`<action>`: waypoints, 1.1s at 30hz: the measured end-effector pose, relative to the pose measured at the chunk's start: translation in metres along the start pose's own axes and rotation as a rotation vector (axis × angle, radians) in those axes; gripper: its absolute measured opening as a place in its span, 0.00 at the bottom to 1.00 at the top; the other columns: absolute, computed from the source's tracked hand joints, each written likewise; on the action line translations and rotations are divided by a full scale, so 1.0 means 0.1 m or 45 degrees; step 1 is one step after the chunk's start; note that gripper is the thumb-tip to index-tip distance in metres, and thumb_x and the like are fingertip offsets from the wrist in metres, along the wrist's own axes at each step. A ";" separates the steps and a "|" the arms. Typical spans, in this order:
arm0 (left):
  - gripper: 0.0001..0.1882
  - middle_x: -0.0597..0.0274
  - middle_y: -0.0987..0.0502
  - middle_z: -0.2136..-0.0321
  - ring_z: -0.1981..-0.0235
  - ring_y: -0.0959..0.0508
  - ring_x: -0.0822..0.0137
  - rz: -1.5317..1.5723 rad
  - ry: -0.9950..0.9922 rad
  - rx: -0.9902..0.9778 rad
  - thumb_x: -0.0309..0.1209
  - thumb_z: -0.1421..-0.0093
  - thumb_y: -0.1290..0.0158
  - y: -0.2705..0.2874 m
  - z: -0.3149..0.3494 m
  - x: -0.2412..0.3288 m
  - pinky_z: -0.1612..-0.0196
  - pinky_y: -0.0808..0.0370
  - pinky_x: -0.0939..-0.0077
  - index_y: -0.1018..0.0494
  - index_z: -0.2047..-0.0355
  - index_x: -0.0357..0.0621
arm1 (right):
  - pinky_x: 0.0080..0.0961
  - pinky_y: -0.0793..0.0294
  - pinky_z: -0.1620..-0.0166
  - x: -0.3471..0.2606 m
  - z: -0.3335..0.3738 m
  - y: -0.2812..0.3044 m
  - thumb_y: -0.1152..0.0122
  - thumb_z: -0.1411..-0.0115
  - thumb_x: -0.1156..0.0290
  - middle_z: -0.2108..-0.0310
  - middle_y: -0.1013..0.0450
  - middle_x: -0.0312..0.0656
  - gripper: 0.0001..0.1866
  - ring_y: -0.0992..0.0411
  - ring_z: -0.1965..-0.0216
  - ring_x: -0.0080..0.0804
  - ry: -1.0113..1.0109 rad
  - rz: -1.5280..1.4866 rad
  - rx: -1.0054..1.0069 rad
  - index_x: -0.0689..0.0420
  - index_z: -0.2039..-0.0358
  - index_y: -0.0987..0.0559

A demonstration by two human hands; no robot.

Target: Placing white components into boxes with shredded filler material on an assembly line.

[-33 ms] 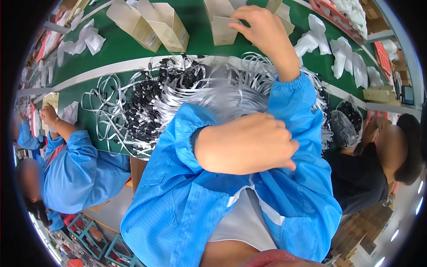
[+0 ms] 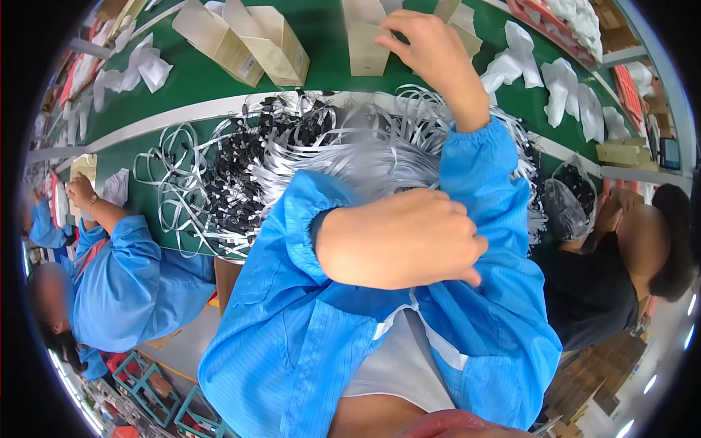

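Near my chest my left hand [image 2: 400,238] is closed, its back turned up and its fingers curled under. Whatever those fingers hold, if anything, is hidden. My right hand [image 2: 432,47] reaches out over the bench to an open cream cardboard box [image 2: 367,52]. Its thumb lies against the box's front wall and the forefinger bends over the rim, closed on it. Between me and the boxes spreads a large heap of flat white cables [image 2: 350,164] with black connectors, and the left sleeve covers part of it.
Two more open boxes [image 2: 281,55] stand left of mine, another [image 2: 461,29] to the right. White crumpled wraps [image 2: 561,84] line the green bench [image 2: 212,84]. A clear bag of black parts [image 2: 569,201] sits at right. Co-workers sit on both sides, one in a blue smock [image 2: 139,292].
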State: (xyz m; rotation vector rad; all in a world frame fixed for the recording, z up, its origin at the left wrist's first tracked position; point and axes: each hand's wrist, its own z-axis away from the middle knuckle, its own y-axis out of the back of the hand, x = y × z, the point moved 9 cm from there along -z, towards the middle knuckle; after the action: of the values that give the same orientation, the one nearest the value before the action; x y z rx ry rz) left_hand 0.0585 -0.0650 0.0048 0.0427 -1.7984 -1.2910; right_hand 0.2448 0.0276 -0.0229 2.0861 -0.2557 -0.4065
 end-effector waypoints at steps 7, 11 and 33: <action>0.12 0.53 0.19 0.69 0.63 0.18 0.52 0.022 0.287 0.363 0.37 0.39 0.39 0.35 0.10 -0.63 0.60 0.22 0.59 0.22 0.64 0.41 | 0.26 0.21 0.64 0.07 0.21 0.65 0.35 0.31 0.65 0.58 0.17 0.42 0.13 0.20 0.67 0.33 -0.296 -0.237 0.254 0.48 0.47 0.19; 0.12 0.48 0.16 0.70 0.65 0.15 0.55 0.174 0.949 0.462 0.34 0.44 0.35 0.52 0.25 -1.84 0.62 0.20 0.63 0.17 0.66 0.36 | 0.35 0.25 0.67 0.25 0.52 0.69 0.32 0.38 0.63 0.68 0.20 0.47 0.13 0.21 0.70 0.40 -0.522 -0.366 0.119 0.58 0.58 0.16; 0.29 0.48 0.21 0.61 0.59 0.21 0.57 0.483 0.311 0.640 0.41 0.48 0.27 0.62 0.06 -1.32 0.59 0.26 0.67 0.25 0.53 0.38 | 0.26 0.30 0.61 -0.53 0.77 1.40 0.37 0.35 0.69 0.56 0.23 0.51 0.11 0.26 0.63 0.31 0.125 -0.796 0.286 0.63 0.70 0.24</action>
State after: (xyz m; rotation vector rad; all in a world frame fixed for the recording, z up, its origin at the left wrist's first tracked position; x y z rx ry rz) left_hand 0.1611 0.0324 -0.0306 0.1244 -1.7688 -0.5274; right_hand 0.1636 -0.0869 0.0693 2.3750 0.4434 -0.6646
